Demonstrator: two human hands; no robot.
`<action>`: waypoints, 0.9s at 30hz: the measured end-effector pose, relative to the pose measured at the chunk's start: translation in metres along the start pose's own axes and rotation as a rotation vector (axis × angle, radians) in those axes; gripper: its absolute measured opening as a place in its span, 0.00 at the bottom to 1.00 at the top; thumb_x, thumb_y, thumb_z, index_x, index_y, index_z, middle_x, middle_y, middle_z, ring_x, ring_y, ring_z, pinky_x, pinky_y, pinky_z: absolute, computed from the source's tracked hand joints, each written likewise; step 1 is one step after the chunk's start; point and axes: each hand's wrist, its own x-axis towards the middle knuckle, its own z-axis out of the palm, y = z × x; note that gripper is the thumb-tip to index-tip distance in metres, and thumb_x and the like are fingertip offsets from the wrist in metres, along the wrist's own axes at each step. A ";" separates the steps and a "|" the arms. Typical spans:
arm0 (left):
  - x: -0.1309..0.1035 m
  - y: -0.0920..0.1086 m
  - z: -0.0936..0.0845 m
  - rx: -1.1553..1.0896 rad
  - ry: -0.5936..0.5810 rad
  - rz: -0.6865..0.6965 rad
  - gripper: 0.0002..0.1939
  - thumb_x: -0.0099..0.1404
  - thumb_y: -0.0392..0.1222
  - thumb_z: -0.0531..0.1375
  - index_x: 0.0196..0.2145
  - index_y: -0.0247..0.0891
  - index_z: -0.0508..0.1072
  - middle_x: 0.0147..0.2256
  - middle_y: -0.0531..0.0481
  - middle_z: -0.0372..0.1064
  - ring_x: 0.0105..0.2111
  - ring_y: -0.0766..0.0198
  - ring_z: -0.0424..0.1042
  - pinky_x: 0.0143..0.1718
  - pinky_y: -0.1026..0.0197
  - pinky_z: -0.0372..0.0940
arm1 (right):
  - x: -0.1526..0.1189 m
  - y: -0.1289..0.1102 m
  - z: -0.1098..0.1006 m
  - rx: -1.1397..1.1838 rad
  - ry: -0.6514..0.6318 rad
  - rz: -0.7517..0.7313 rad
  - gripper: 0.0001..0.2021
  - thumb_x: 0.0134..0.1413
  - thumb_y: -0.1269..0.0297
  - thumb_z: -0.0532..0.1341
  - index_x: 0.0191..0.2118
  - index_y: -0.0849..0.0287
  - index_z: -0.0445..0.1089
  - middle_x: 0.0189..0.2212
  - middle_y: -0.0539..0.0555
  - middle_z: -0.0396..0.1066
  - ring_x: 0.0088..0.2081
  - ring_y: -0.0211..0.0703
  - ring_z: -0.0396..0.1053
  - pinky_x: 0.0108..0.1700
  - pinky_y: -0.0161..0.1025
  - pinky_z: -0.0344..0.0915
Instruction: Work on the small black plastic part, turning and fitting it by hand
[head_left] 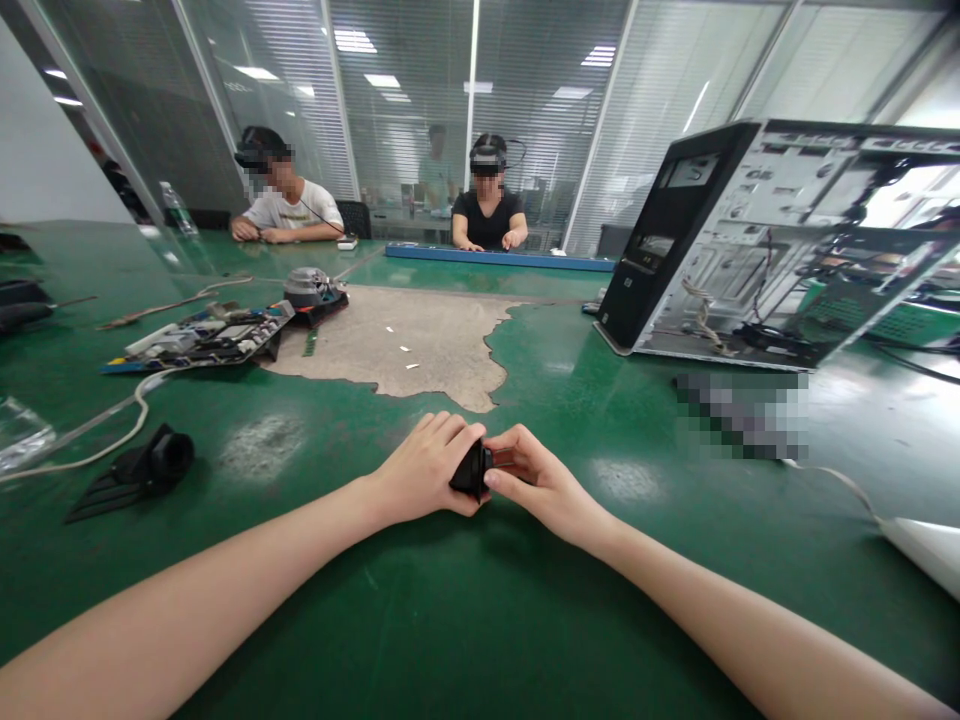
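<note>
A small black part (pixel 470 472) is held between my two hands, just above the green table (pixel 420 620). My left hand (pixel 431 462) wraps round it from the left, its fingers curled over the far side. From the right, my right hand (pixel 536 480) pinches the part's right end between thumb and fingertips. The palm side of my left hand and some of the part's surface are hidden. A black plastic piece (pixel 146 468) with a round opening lies to the left of my left forearm.
An open computer case (pixel 675 240) stands at the right. A circuit board (pixel 202 335) and a metal-topped component (pixel 307 288) lie left of a bare patch (pixel 420 340). Two people (pixel 292 208) (pixel 487 215) sit across the table. A white cable (pixel 139 410) runs along the left.
</note>
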 end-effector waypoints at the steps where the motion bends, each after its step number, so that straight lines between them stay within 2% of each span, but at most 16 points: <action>1: 0.000 0.000 0.000 -0.001 0.001 0.002 0.26 0.49 0.49 0.57 0.44 0.33 0.59 0.35 0.45 0.61 0.35 0.55 0.59 0.36 0.55 0.55 | 0.000 -0.001 0.000 0.018 -0.002 0.006 0.10 0.49 0.63 0.59 0.38 0.55 0.58 0.34 0.49 0.65 0.36 0.38 0.67 0.40 0.40 0.65; 7: 0.000 0.001 -0.001 -0.002 -0.010 0.003 0.26 0.49 0.50 0.57 0.43 0.33 0.60 0.35 0.45 0.61 0.35 0.55 0.59 0.36 0.55 0.55 | 0.003 -0.006 0.002 0.024 0.053 0.066 0.13 0.47 0.63 0.60 0.38 0.56 0.57 0.36 0.51 0.64 0.39 0.40 0.66 0.40 0.41 0.66; 10: -0.001 0.000 -0.001 0.009 -0.007 0.001 0.27 0.49 0.50 0.57 0.44 0.32 0.60 0.35 0.45 0.61 0.36 0.55 0.59 0.36 0.55 0.55 | 0.003 -0.007 0.001 0.010 0.019 0.089 0.14 0.47 0.62 0.60 0.40 0.56 0.57 0.37 0.52 0.64 0.38 0.40 0.66 0.41 0.42 0.66; 15: -0.002 -0.001 -0.002 0.022 -0.030 0.014 0.28 0.47 0.49 0.59 0.44 0.32 0.60 0.36 0.44 0.61 0.36 0.55 0.59 0.37 0.55 0.55 | 0.000 -0.003 -0.001 -0.036 -0.021 0.014 0.18 0.43 0.67 0.63 0.39 0.54 0.56 0.37 0.49 0.63 0.41 0.39 0.65 0.46 0.42 0.62; 21: -0.002 -0.001 0.000 0.029 -0.003 0.015 0.27 0.49 0.51 0.57 0.44 0.31 0.60 0.36 0.44 0.61 0.35 0.55 0.59 0.36 0.55 0.55 | 0.000 -0.001 0.002 0.058 -0.001 0.028 0.10 0.49 0.63 0.59 0.36 0.55 0.56 0.33 0.48 0.61 0.35 0.36 0.66 0.39 0.39 0.66; 27: -0.002 -0.001 0.001 0.013 0.004 0.016 0.27 0.50 0.51 0.57 0.44 0.32 0.60 0.35 0.45 0.61 0.35 0.55 0.59 0.36 0.56 0.55 | 0.003 -0.006 0.003 0.000 0.050 0.066 0.13 0.48 0.63 0.59 0.39 0.56 0.57 0.38 0.52 0.62 0.40 0.40 0.64 0.42 0.42 0.65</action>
